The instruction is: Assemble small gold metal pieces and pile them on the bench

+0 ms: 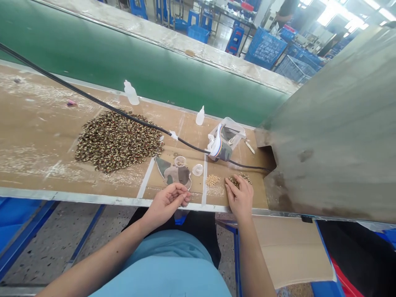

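Crossing overhead, a black cable (108, 105) (white-clipped); gold beads (213, 180) by the right hand (239, 198)

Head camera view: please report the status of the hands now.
Left hand curled near camouflage fabric piece, fingers pinched, contents unclear. Right hand on small gold-brown pieces. Black cable crosses bench beyond hands.

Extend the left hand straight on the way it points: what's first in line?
Probably the white tape strip on the cardboard, just past the left hand. The camouflage fabric piece lies close beside that line, so depth could put it first.
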{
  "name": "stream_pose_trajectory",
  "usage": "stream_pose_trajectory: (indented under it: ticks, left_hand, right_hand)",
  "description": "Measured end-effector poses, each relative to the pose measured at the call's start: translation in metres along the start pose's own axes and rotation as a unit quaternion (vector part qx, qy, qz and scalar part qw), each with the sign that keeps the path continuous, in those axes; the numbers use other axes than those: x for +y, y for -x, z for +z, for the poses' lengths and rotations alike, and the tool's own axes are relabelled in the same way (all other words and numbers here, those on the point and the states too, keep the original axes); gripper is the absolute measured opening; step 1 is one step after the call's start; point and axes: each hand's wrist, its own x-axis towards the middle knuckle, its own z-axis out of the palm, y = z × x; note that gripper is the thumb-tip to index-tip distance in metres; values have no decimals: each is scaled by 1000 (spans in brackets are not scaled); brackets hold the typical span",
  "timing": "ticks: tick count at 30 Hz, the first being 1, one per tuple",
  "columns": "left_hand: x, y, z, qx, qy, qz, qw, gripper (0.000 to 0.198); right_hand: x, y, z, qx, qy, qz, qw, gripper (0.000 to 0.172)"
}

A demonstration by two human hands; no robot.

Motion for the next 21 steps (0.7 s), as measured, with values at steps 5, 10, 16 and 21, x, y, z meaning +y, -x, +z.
stream_pose_trajectory:
  ticks: [5,10,16,21]
  left_hand:
    - [-3,-1,0,-1,6,7,1000,26]
    - [1,0,2,-2,19,2,1000,25]
    - [5,0,3,-6,19,5,1000,23]
    - [-4,-1,1,-9,23,17,1000,24]
  right_hand:
    - [12,-2,-5,20,-28,42,999,23]
    - [-11,-1,-11,-51,-133,109,984,25]
    - [-22,-16,-6,-107,-173,121,971,28]
    - [-22,-27,0,-131,-145,110,975,30]
